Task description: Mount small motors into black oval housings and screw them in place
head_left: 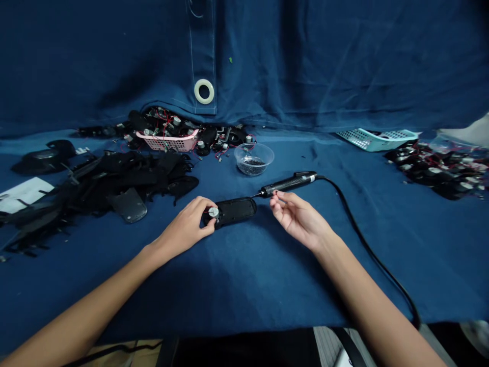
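Observation:
My left hand (192,221) is closed around the near end of a long black plastic housing (237,210). Thumb and fingers sit about a small round silvery motor (213,212) at that end. My right hand (296,214) hovers to the right of the housing, fingertips pinched together. Whatever is between those fingertips, if anything, is too small to make out. Just beyond it a black electric screwdriver (288,183) lies on the cloth, its bit pointing left toward the housing. Behind stands a clear plastic bowl (254,159) with many tiny dark pieces inside.
Black plastic parts (130,176) are heaped on the left. A pink basket (168,141) holds motors with red wires. At the right are a light blue basket (376,140) and a pile of wired parts (439,168). The screwdriver's cable (359,229) runs toward the front edge.

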`<state>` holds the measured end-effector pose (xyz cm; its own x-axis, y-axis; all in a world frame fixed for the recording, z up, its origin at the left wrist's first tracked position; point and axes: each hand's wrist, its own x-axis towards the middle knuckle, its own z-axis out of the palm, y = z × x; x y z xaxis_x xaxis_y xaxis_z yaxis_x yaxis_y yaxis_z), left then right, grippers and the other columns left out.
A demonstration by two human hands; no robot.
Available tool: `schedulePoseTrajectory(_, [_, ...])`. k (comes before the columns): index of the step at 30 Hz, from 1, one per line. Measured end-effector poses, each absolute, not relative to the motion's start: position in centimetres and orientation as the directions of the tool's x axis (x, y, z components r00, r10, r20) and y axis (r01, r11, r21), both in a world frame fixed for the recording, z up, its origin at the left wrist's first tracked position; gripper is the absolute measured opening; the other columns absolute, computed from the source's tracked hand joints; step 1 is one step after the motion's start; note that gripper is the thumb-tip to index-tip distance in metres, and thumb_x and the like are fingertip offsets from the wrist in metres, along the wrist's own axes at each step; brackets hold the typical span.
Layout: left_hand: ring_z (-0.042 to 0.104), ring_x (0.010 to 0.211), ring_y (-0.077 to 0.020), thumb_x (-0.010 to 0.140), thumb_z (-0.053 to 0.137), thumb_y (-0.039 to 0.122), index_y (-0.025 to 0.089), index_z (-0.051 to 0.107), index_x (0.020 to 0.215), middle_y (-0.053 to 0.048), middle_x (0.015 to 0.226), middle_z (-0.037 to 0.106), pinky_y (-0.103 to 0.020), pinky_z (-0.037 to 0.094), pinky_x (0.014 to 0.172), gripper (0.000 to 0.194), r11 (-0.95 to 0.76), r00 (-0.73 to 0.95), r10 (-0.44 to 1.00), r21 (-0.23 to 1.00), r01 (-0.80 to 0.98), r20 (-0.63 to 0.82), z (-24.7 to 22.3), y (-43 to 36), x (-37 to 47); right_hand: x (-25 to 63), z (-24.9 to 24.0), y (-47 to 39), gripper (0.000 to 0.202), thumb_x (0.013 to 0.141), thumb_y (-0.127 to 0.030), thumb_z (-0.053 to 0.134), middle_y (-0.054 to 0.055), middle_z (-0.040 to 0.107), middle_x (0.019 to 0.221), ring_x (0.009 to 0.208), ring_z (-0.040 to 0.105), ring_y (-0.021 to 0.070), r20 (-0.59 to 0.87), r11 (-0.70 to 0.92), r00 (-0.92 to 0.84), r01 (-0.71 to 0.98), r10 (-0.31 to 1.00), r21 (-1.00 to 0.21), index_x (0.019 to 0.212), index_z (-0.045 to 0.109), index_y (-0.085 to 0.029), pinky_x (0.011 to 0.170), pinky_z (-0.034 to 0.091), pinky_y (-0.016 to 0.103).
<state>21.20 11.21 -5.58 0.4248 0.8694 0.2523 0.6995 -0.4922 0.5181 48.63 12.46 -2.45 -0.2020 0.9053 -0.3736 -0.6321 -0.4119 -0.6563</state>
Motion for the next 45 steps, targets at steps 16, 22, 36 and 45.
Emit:
schedulePoseTrajectory(16, [0.055,0.101,-0.0196,0.087,0.049,0.023,0.022,0.054,0.113,-0.005,0.112,0.057,-0.033,0.044,0.091,0.026,-0.455,0.453,0.875,0.613,0.646,0.172,-4.6,11.1,20.7,48.5,-2.9,12.6,0.01,0.08,-0.002,0.059,0.005,0.07,0.07,0.065,0.069,0.0086,-0.451,-0.43,-0.142,-0.637,0.881,-0.639,0.084,0.066,-0.009,0.069,0.059,0.013])
schedulePoseTrajectory(22, [0.052,0.115,-0.0218,0.086,0.05,0.015,0.02,0.053,0.113,-0.009,0.123,0.054,-0.039,0.042,0.101,0.027,-0.657,0.548,0.753,0.461,0.596,0.364,-4.9,11.0,20.4,48.5,-2.7,12.6,0.014,0.083,-0.001,0.054,0.005,0.07,0.071,0.065,0.069,0.0091,-0.48,-0.432,-0.122,-0.659,0.869,-0.615,0.084,0.065,-0.009,0.067,0.06,0.014])
schedulePoseTrajectory(36, [0.053,0.118,-0.0178,0.089,0.053,0.011,0.018,0.046,0.115,-0.01,0.122,0.055,-0.036,0.044,0.105,0.028,-0.754,0.612,0.656,0.364,0.546,0.441,-5.6,10.8,20.0,48.8,-3.5,12.8,0.02,0.084,0.001,0.047,0.009,0.071,0.076,0.071,0.071,0.0125,-0.525,-0.428,-0.054,-0.652,0.85,-0.626,0.09,0.064,-0.007,0.073,0.061,0.019])
schedulePoseTrajectory(45, [0.055,0.115,-0.0185,0.091,0.055,0.018,0.019,0.042,0.125,-0.009,0.121,0.055,-0.035,0.047,0.101,0.036,-0.743,0.594,0.669,0.361,0.564,0.448,-5.8,11.0,20.1,48.6,-3.5,12.8,0.022,0.082,0.002,0.047,0.013,0.071,0.081,0.075,0.072,0.0162,-0.522,-0.417,-0.038,-0.652,0.852,-0.633,0.098,0.062,-0.001,0.074,0.062,0.022])
